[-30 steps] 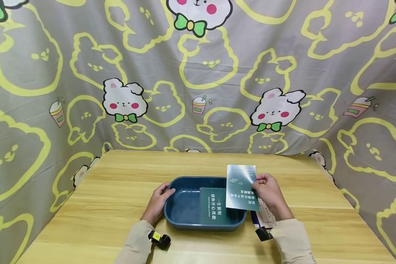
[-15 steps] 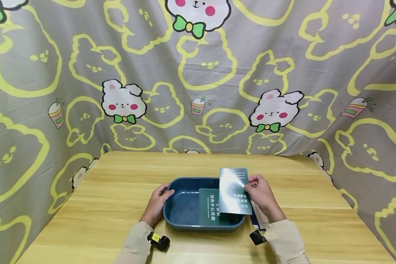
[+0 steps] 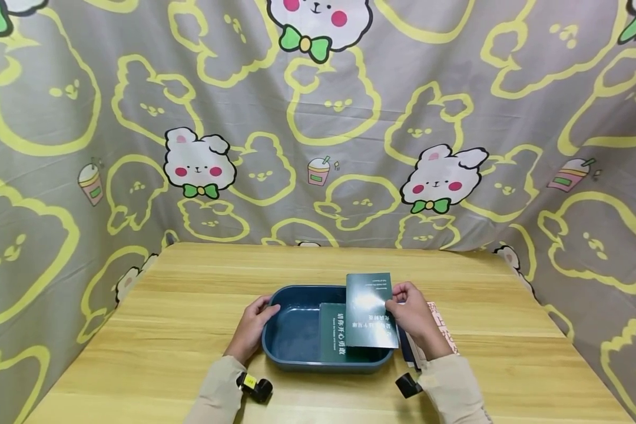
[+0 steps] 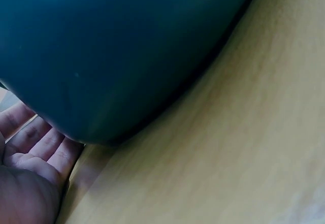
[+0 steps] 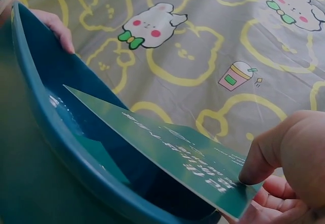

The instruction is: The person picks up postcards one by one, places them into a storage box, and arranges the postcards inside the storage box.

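A dark blue oval-cornered tray sits on the wooden table. My left hand grips its left end, thumb over the rim and fingers along the outer wall. Between thumb and fingers, my right hand pinches the right edge of a green postcard with white lettering. That card is held above the tray's right half, tilted in the right wrist view. Beneath it, another green card lies inside the tray, partly covered. In the left wrist view the tray's wall fills the upper left beside my fingers.
Several more cards, dark blue and pale, lie on the table right of the tray, partly under my right forearm. A red-and-white patterned card shows there too. A cartoon-print curtain hangs behind the table.
My right hand has moved left and slightly down with the green postcard, which now covers more of the card in the tray. The left hand keeps its hold on the tray.
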Demonstrator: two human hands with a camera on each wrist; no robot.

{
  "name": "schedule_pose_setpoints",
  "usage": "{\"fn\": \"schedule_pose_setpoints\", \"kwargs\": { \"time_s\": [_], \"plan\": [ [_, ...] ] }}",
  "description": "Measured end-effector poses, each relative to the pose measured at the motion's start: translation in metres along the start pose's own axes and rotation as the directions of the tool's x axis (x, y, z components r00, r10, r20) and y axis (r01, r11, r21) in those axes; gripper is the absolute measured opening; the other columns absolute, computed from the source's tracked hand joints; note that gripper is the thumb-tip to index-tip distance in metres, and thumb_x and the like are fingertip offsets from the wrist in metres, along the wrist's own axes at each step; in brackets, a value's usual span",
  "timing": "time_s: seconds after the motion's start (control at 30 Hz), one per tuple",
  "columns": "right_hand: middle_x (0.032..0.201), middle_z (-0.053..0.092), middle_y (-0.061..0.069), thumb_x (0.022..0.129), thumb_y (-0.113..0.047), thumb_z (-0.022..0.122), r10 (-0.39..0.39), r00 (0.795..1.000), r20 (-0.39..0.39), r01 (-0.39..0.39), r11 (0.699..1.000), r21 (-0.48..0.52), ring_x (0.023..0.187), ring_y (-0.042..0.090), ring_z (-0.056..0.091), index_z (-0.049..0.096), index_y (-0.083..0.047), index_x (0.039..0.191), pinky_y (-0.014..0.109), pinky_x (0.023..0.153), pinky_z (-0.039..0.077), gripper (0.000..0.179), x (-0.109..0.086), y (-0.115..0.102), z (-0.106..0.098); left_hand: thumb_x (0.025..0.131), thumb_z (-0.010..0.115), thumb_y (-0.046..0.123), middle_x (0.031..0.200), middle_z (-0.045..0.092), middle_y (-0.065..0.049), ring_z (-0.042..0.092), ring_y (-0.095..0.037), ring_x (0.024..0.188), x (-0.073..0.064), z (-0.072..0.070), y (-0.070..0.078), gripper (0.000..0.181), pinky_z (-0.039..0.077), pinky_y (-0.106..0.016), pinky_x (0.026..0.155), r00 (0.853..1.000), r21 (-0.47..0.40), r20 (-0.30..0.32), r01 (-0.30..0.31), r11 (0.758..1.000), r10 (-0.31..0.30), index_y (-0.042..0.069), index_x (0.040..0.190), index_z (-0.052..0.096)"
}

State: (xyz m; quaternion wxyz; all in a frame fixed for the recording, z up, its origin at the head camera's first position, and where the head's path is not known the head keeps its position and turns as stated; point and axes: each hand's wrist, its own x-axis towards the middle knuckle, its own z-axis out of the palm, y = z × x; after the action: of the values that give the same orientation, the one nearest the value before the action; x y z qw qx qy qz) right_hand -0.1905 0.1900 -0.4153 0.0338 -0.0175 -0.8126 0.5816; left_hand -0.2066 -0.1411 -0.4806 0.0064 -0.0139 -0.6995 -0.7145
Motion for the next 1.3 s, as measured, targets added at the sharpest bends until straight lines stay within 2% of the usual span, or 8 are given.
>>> {"fn": "schedule_pose_setpoints", "kwargs": {
  "time_s": [0.27,0.5,1.07,1.23,1.3],
  "plan": [
    [0.090,0.045,0.012,0.080,0.008,0.055,0.000,1.000,0.018,0.000,1.000,0.014,0.078,0.021,0.044,0.046,0.005,0.104,0.025,0.059,0.042,0.025,-0.001,-0.003,0.005,0.096,0.060,0.013,0.114,0.059,-0.017,0.056,-0.022,0.100,-0.001,-0.002,0.001,0.033,0.047,-0.025,0.083,1.000,0.002,-0.003,0.001,1.000,-0.001,-0.008,0.121,0.057],
    [0.090,0.047,0.012,0.078,0.008,0.057,-0.007,1.000,0.003,0.007,1.000,-0.022,0.085,0.024,0.045,0.048,0.004,0.103,0.029,0.070,0.041,0.027,-0.001,-0.005,0.009,0.096,0.060,0.013,0.114,0.059,-0.017,0.055,-0.023,0.102,0.000,-0.002,0.000,0.032,0.047,-0.025,0.084,1.000,0.004,-0.008,0.006,1.000,-0.006,-0.007,0.121,0.058],
    [0.093,0.048,0.013,0.079,0.005,0.058,0.022,1.000,-0.016,-0.024,0.994,-0.106,0.082,0.025,0.046,0.050,0.001,0.106,0.032,0.068,0.041,0.029,-0.004,-0.012,0.018,0.095,0.061,0.014,0.112,0.060,-0.016,0.056,-0.022,0.100,0.001,-0.001,0.000,0.032,0.047,-0.024,0.082,1.000,0.007,-0.009,-0.005,1.000,0.005,-0.008,0.119,0.058],
    [0.093,0.049,0.013,0.078,0.006,0.059,0.018,1.000,-0.011,-0.019,0.994,-0.107,0.080,0.024,0.048,0.051,0.001,0.108,0.033,0.069,0.042,0.031,-0.007,-0.013,0.022,0.095,0.061,0.015,0.112,0.060,-0.016,0.056,-0.021,0.099,0.000,-0.002,-0.001,0.033,0.047,-0.025,0.082,1.000,0.009,-0.002,-0.018,1.000,0.018,-0.008,0.119,0.058],
    [0.094,0.049,0.013,0.078,0.006,0.059,0.024,1.000,0.001,-0.024,0.995,-0.102,0.081,0.024,0.049,0.052,0.001,0.108,0.033,0.070,0.042,0.031,-0.009,-0.013,0.025,0.096,0.061,0.016,0.112,0.060,-0.016,0.055,-0.022,0.100,-0.002,-0.003,-0.002,0.034,0.047,-0.025,0.083,1.000,0.012,-0.004,-0.006,1.000,0.006,-0.007,0.121,0.058]
  ]
}}
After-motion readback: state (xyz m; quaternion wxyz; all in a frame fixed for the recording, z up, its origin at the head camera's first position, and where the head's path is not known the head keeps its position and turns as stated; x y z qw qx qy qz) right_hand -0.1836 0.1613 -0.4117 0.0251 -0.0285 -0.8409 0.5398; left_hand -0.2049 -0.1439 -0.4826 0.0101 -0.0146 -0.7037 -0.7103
